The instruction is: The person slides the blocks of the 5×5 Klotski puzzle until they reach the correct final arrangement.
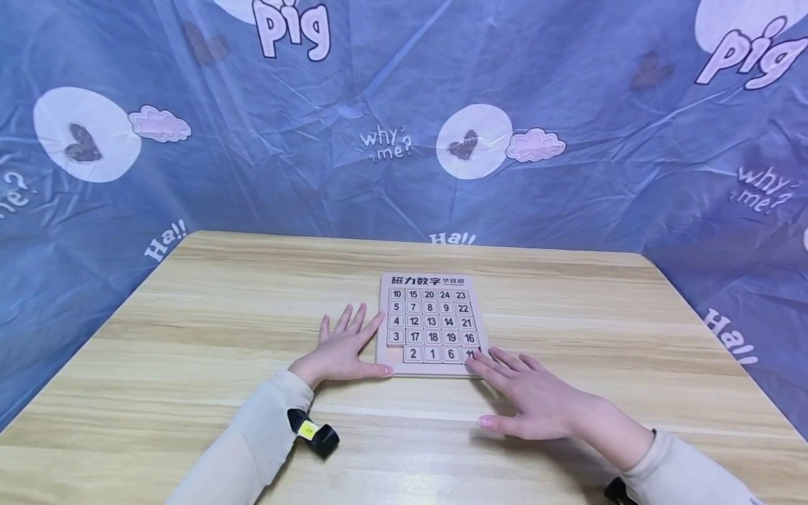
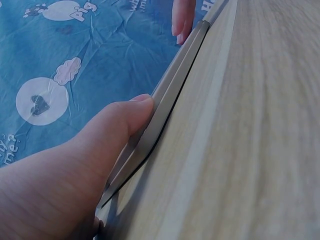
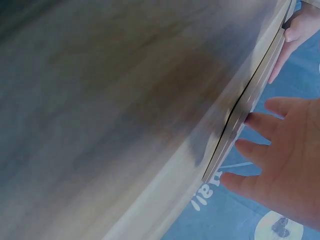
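A number sliding puzzle [image 1: 432, 369] lies flat on the table, its numbered tiles set in a pale frame with dark lettering along the top. The bottom-left slot of its grid is a gap, beside the tile marked 2 [image 1: 413, 353]. My left hand [image 1: 344, 354] rests at the puzzle's left side with fingers spread, its thumb on the lower-left corner of the frame. In the left wrist view that thumb [image 2: 135, 112] lies along the frame's edge. Reaching in from the lower right, my right hand [image 1: 536, 396] has fairly straight fingers, the index fingertip over the tile marked 11 [image 1: 470, 354].
The wood-grain table [image 1: 252, 280] stretches out around the puzzle. Behind it hangs a blue printed cloth [image 1: 404, 189] with pale circles and words. A black wrist strap [image 1: 323, 440] sits on the left sleeve.
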Demonstrator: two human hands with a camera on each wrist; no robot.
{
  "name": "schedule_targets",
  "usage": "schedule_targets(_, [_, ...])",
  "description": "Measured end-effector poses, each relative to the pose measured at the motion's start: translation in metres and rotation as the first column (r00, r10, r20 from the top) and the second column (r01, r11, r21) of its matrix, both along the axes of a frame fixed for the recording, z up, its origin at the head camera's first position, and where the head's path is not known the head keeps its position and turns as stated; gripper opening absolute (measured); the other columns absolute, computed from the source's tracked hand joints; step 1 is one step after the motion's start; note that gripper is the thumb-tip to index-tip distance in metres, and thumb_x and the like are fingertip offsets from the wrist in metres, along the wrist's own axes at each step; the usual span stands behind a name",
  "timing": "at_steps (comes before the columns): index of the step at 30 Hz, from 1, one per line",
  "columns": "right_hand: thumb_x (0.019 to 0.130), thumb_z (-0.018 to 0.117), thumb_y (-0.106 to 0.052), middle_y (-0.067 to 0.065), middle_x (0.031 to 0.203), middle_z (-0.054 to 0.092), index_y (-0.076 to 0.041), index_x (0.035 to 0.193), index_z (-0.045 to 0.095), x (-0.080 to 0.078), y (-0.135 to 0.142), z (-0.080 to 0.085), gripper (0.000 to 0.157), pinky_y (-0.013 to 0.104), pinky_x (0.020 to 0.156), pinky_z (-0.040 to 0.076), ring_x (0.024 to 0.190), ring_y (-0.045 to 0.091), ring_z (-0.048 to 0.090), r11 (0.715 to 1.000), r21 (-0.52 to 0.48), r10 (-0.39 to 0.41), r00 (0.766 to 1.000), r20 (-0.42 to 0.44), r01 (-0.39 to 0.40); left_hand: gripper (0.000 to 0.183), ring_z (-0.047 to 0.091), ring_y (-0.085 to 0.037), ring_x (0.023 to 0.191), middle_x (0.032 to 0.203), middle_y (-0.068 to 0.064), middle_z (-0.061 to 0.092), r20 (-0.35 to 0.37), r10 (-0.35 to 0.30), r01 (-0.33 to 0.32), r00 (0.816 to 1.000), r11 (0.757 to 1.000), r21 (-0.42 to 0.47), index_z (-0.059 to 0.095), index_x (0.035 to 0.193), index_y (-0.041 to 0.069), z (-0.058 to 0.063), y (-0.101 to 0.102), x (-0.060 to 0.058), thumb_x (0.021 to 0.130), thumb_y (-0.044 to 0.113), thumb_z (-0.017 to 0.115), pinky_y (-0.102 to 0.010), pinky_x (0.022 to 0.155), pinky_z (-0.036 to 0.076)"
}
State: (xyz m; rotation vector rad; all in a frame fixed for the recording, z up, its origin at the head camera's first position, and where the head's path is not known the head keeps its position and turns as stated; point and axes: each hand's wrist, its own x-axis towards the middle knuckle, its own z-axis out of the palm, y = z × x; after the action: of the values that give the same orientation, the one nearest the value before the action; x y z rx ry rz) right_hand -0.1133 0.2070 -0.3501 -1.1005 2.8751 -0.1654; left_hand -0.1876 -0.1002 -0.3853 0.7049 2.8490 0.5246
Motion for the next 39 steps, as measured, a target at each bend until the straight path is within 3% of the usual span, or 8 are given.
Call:
schedule_targets(9, [0.078,0.042,-0.062,0.009,0.139,0.022,-0.013,0.137,0.024,-0.001,-0.009,-0.001,0.078,0.056,0.093,0.018,0.125,0.030,0.018,1.000,0.017,0.017,1.000,0.004,-0.017,0.099,-0.007,-0.031,0.127,0.142,-0.012,0.001,-0.006,0.004,-0.004,1.000,1.000,-0.011,0.009,0.139,0.026,-0.001,0.001,-0.001,0.062,0.074,0.047,-0.056,0.093,-0.011])
schedule_targets(27, [0.078,0.041,-0.062,0.007,0.139,0.023,-0.013,0.138,0.023,-0.006,-0.021,0.002,0.079,0.057,0.094,0.014,0.126,0.028,0.014,1.000,0.022,0.020,0.997,0.069,-0.022,0.099,-0.006,-0.031,0.127,0.142,-0.012,0.001,-0.004,0.002,-0.002,1.000,1.000,-0.002,0.009,0.139,0.026,-0.002,0.000,-0.001,0.062,0.074,0.047,-0.056,0.093,-0.011])
schedule_targets(33, [0.083,0.042,-0.054,0.008,0.137,0.026,-0.007,0.137,0.021,-0.026,-0.019,0.010,0.075,0.057,0.094,0.012,0.125,0.035,0.015,1.000,-0.013,0.009,0.997,0.080,-0.008,0.099,-0.007,-0.030,0.127,0.142,-0.012,0.000,0.005,0.002,-0.002,1.000,1.000,-0.008,0.009,0.139,0.025,-0.001,0.000,-0.001,0.063,0.074,0.047,-0.055,0.093,-0.011])
schedule_targets(39, [0.083,0.041,-0.054,0.012,0.138,0.025,-0.004,0.136,0.021,-0.062,-0.014,0.010,0.076,0.061,0.091,0.014,0.123,0.038,0.017,0.992,-0.025,-0.118,0.990,0.076,0.120,0.098,-0.006,-0.031,0.127,0.142,-0.012,0.000,-0.004,0.001,-0.001,1.000,1.000,-0.008,0.009,0.139,0.025,-0.002,0.000,-0.001,0.063,0.073,0.048,-0.056,0.093,-0.011])
